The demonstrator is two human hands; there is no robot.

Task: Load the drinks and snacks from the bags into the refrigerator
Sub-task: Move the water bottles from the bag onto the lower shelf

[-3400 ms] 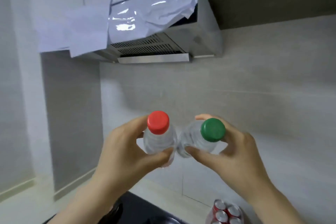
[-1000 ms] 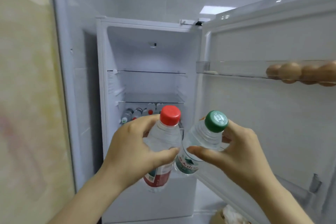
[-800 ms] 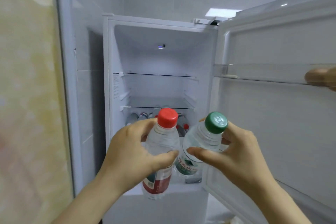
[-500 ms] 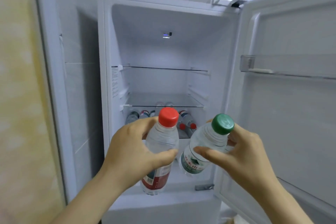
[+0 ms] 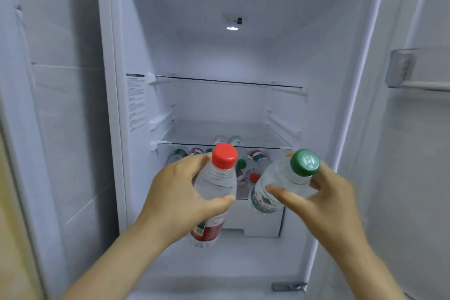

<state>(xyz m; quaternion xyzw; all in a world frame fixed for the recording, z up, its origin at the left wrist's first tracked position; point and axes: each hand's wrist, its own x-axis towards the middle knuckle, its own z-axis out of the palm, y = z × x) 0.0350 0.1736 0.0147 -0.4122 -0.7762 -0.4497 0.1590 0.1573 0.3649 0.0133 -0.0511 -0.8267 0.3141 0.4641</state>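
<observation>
The open refrigerator (image 5: 136,39) fills the view, and both bottles hover in front of its lower compartment. My left hand (image 5: 177,200) grips a clear water bottle with a red cap (image 5: 216,182) and a red label. My right hand (image 5: 323,200) grips a water bottle with a green cap (image 5: 280,185) and a green label, tilted to the right. Behind them, under the lower glass shelf (image 5: 224,140), lie several stored bottles (image 5: 253,163) with red and green caps. The two glass shelves above carry nothing I can see.
The fridge door (image 5: 414,153) stands open at the right with a clear door bin (image 5: 409,70) at mid height. A white drawer front (image 5: 258,219) sits below the stored bottles. A pale wall panel runs down the left side.
I have turned from the kitchen counter to the fridge and moved closer. The compartment now fills the view, both bottles sit nearer its opening, and the eggs in the door bin are out of frame.
</observation>
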